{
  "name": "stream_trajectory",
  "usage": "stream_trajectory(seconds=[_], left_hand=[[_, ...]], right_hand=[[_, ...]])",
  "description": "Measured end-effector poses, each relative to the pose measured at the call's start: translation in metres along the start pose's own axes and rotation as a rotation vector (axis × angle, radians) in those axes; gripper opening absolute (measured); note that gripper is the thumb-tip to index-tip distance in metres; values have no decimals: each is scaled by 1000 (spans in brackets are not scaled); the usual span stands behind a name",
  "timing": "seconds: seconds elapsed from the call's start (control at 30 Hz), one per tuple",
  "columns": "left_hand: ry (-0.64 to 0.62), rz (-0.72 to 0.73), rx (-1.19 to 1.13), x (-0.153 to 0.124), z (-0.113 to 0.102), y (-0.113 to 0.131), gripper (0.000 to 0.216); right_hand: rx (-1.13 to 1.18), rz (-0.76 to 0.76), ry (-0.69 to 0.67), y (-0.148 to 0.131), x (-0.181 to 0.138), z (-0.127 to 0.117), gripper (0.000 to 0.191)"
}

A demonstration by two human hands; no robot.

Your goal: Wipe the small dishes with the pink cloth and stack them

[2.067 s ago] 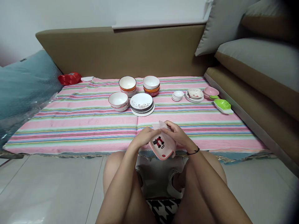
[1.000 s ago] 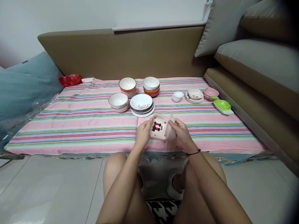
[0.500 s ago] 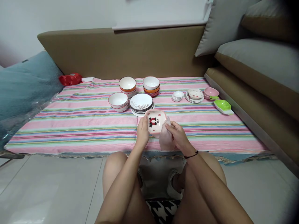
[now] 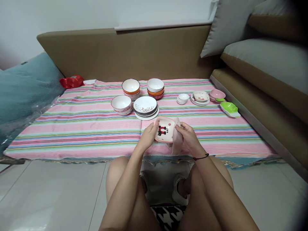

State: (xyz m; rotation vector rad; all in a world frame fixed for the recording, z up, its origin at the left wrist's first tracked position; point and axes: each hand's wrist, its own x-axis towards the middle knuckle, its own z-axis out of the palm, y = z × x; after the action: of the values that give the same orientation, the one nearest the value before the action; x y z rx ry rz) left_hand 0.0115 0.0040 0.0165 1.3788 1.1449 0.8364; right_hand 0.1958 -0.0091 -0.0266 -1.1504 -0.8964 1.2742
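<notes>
My left hand (image 4: 148, 137) grips the left side of a pink-rimmed dish (image 4: 164, 138) with a black cat picture and the word CAT inside. Its thumb lies over the rim. On the dish's right edge, my right hand (image 4: 189, 136) pinches a thin pale cloth (image 4: 177, 144) against the rim; the cloth hangs below and hides that edge. Just behind the dish stands a stack of plates (image 4: 145, 104), the top one white with a floral pattern.
Bowls (image 4: 121, 104) and more stacked bowls (image 4: 155, 85) stand at the middle back. Small saucers (image 4: 183, 98), small plates (image 4: 200, 102), pink bowls (image 4: 218, 94) and a green dish (image 4: 229, 109) sit to the right. A red package (image 4: 71, 82) lies far left on the striped cloth (image 4: 84, 128).
Both hands have shifted slightly right and toward me with the dish. The cloth has moved along with the right hand and stays at the dish's right edge.
</notes>
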Motion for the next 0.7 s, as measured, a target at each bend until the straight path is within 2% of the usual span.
stream_trajectory(seconds=[0.1,0.2,0.53,0.7], left_hand=[[-70,-30,30,-3,-5,5,55],[-63,-13,62,-5,-8,6,50],[306,86,78,4,6,-10,50],[448,49,50,9,9,-18,47]], right_hand=[[-37,-4,-1,-2,-2,1,28],[-50,3,-4,-3,-4,3,29],[24,42,-58,-2,-3,12,31],[-17,46,-50,5,-4,20,33]])
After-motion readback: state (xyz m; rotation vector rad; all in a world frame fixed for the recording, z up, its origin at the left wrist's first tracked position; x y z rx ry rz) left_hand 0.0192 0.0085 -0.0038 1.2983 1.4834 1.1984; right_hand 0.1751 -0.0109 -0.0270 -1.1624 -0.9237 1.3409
